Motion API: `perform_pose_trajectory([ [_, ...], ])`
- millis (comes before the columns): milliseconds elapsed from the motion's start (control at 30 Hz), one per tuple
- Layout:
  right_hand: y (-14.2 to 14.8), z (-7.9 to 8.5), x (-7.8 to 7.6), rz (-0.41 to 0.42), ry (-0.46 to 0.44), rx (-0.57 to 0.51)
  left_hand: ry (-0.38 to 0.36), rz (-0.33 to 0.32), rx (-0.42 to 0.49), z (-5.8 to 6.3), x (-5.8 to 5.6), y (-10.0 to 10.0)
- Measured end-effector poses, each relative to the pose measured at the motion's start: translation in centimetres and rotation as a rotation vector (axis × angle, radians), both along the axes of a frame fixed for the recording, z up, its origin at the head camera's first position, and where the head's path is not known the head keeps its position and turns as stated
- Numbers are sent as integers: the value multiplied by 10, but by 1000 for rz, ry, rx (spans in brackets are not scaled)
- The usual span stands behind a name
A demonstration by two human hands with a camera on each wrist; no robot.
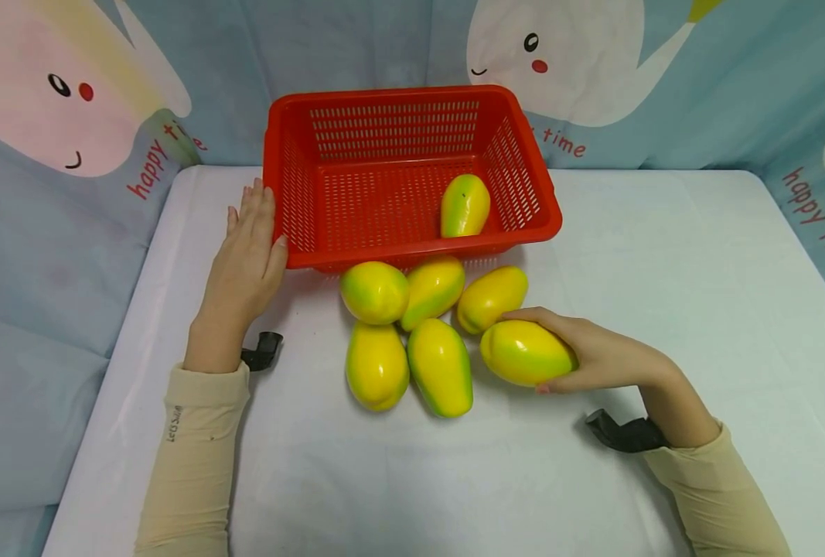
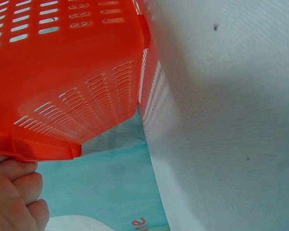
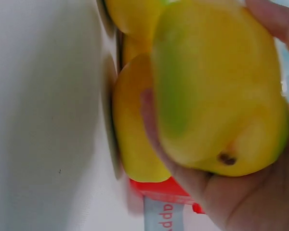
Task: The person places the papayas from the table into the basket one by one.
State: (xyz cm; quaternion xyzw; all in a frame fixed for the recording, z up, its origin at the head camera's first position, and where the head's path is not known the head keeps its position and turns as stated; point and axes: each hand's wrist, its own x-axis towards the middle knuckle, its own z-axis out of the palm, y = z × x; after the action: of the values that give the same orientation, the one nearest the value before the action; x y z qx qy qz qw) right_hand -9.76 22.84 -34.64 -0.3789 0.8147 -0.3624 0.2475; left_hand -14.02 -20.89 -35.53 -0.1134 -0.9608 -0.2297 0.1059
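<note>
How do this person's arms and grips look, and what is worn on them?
The left sleeve and right sleeve are beige and reach toward the wrists. Small dark lettering runs along the left one near its cuff. A black curved fitting sits at the left wrist, a similar one at the right. The left grip and right grip wear no gloves.

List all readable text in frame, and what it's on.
"happy ti e": curtain, left side; one letter lost in a fold
"time": curtain, centre; preceding word mostly hidden by the red basket
"happy time": curtain, right side
"me": curtain, left wrist view, partial word
"appy": curtain, right wrist view, sideways, partial word
Left sleeve: dark print, too small to read surely
Mangoes, basket: no print seen
</note>
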Motion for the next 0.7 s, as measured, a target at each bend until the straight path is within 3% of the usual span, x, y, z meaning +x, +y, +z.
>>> perform_pose_trajectory([
  [533,0,4,0,-164,-33,-156,2,2,2,0,0,0],
  [700,0,5,0,-191,12,-175,-6,5,-4,0,0,0],
])
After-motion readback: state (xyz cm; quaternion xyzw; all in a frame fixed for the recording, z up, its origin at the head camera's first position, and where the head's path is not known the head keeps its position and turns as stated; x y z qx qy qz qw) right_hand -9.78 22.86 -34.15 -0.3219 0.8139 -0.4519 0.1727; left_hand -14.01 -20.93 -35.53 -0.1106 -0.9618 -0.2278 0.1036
